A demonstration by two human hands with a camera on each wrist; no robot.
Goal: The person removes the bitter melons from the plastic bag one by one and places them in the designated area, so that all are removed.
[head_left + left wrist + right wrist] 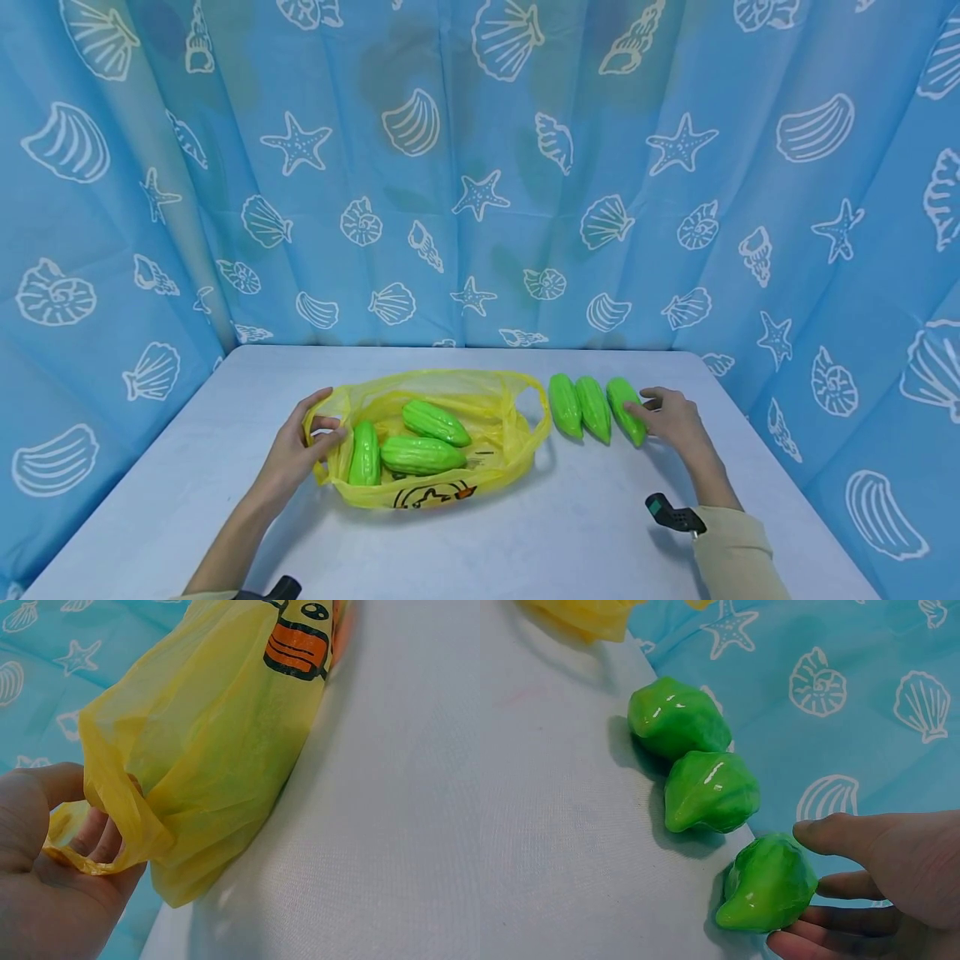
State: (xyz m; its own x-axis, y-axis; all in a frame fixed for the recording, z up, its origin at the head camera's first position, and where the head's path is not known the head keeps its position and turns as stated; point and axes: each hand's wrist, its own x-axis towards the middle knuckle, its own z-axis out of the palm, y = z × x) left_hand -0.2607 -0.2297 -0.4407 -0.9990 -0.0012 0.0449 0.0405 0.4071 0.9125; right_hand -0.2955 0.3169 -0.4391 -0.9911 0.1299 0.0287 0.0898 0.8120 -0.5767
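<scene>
A yellow plastic bag (517, 475) lies on its side on the table, its mouth wide. Inside are three glossy green bitter melons, one upright at the left (365, 454) and two lying across (423, 455). My left hand (309, 433) holds the bag's left handle, with fingers through the loop in the left wrist view. To the right of the bag, three more bitter melons lie in a row. My right hand (670, 419) has its thumb and fingers about the rightmost bitter melon (771, 885), which rests on the table. The other two (712, 791) lie close together, apart from it.
The white-covered table (480, 558) ends at a back edge against a blue curtain (465, 208) with white shell and starfish prints. Curtains also hang at both sides. The bag's right handle (542, 417) stands beside the nearest loose bitter melon (565, 406).
</scene>
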